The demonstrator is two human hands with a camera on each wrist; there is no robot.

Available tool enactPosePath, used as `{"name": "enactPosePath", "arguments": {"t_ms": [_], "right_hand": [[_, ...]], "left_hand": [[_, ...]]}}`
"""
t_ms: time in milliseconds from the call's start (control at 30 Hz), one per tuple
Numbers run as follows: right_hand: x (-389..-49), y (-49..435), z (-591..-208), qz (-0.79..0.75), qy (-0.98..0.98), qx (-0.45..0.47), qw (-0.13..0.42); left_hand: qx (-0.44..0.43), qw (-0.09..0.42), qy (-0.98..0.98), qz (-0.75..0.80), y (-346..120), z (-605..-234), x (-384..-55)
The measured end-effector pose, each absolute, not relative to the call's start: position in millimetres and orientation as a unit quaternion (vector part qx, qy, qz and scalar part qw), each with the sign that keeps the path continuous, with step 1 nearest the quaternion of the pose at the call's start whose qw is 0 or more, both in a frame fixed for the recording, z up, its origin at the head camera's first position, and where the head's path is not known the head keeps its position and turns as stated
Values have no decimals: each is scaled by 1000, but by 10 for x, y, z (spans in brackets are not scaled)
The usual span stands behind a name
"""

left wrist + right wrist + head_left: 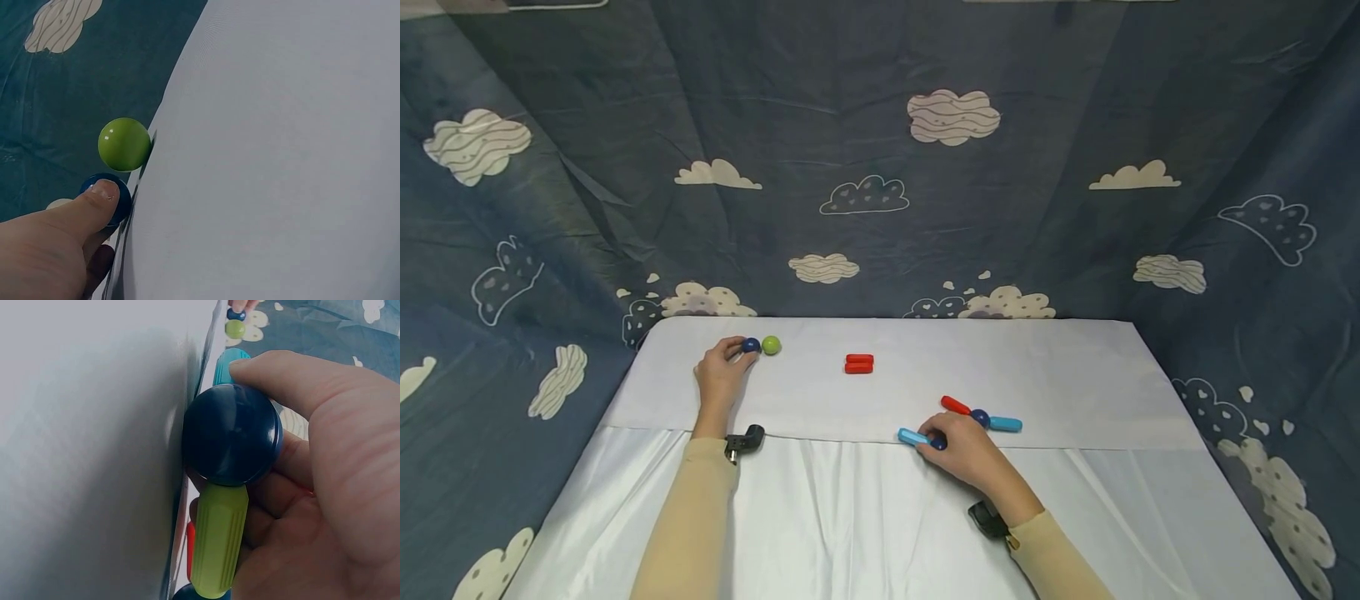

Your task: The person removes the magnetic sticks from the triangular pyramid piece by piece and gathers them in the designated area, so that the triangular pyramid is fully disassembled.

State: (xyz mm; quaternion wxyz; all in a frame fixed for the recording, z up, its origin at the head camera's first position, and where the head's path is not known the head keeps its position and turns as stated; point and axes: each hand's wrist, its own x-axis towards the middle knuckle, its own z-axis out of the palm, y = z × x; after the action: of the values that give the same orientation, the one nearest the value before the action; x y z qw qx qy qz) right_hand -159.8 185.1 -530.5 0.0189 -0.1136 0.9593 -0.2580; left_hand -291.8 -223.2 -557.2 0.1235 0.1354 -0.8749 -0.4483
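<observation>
At the back left of the white table, my left hand (pixel 720 379) pinches a dark blue ball (pixel 751 345) between thumb and fingers. Right beside that ball is a glossy green ball (pixel 124 144). Near the table's front seam, my right hand (pixel 967 450) grips a toy piece with a dark blue ball (pixel 232 434) at its middle. From this ball a light blue stick (pixel 913 437) points left, the thumb tip on it. On the ball's opposite side is a ridged green stick (pixel 219 540), hidden by the hand in the head view.
Just behind my right hand lies a piece made of a red stick (pixel 955 405), a dark blue ball (pixel 980 417) and a light blue stick (pixel 1006 424). Two red sticks (pixel 859 368) lie side by side mid-table. A dark cloud-print curtain (pixel 865 100) surrounds the table (pixel 1075 375).
</observation>
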Motion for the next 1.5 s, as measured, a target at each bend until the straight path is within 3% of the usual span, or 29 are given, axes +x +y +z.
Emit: {"name": "enactPosePath", "arguments": {"t_ms": [133, 233, 400, 500, 700, 833, 1133, 1400, 1500], "right_hand": [[-1617, 1845, -5299, -260, 959, -114, 16], [-1627, 1837, -5289, -262, 958, -113, 15], [-1611, 1851, -5296, -263, 958, -115, 17], [-1599, 1859, -5313, -264, 958, -114, 23], [-1598, 1849, -5342, -272, 955, -111, 27], [-1587, 1843, -5331, -277, 953, -121, 29], [-1572, 1845, -5307, -284, 943, -173, 15], [-1606, 1952, -5256, -342, 911, -209, -96], [-1632, 2021, -5248, -375, 902, -199, -78]], "left_hand": [[143, 140, -850, -487, -2238, -5511, -2878], [143, 183, -821, -521, -2226, -5425, -2815], [67, 223, -811, -536, -1949, -5207, -2537], [-5, 180, -830, -528, -1639, -5148, -2316], [-145, 6, -870, -472, -999, -5290, -1986], [-212, -53, -865, -451, -684, -5414, -1889], [-234, -45, -871, -430, -451, -5528, -1833], [-220, -35, -871, -438, -527, -5527, -1867], [-206, -26, -873, -442, -574, -5537, -1888]]}}
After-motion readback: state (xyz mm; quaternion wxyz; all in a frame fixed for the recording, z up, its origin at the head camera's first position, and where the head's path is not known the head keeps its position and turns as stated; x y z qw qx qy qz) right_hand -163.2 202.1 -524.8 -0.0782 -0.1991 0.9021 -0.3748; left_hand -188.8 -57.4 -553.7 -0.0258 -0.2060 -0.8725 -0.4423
